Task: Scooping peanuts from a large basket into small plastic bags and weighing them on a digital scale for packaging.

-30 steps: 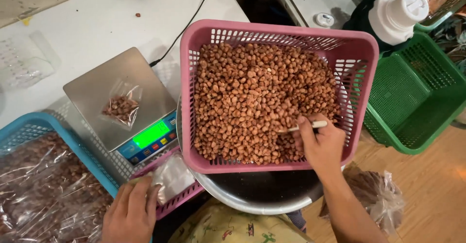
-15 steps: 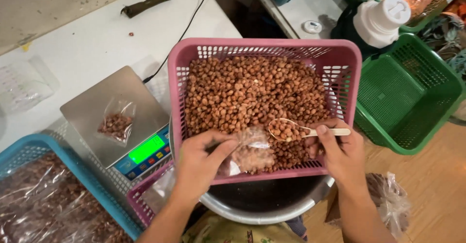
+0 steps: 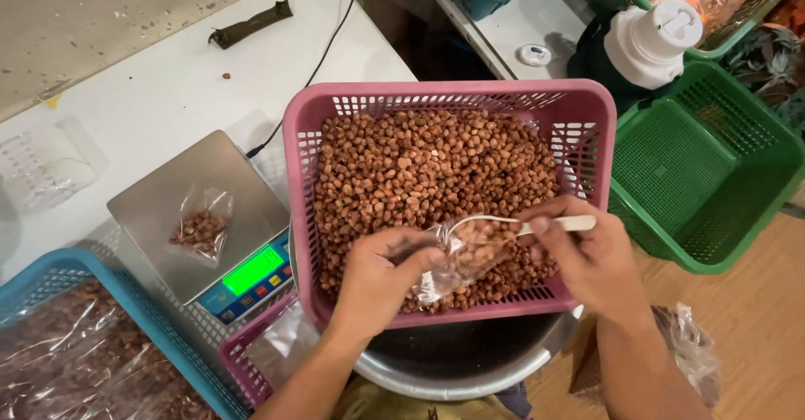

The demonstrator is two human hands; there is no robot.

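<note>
Two hands work over one pink basket (image 3: 587, 106) heaped with nuts (image 3: 419, 168). The left hand (image 3: 377, 282), fingers curled, pinches one clear bag (image 3: 457, 261) open above the nuts at the basket's six o'clock edge. The right hand (image 3: 591, 261), closed round a spoon (image 3: 503, 223), tips one spoonful into that bag's mouth. At nine o'clock from the basket sits one scale (image 3: 201, 210) with a second small bag of nuts (image 3: 199, 229) on its plate. One blue basket (image 3: 50, 273) lies at eight o'clock, one green basket (image 3: 713, 168) at three. A metal bowl (image 3: 470, 374) sits under the pink basket.
</note>
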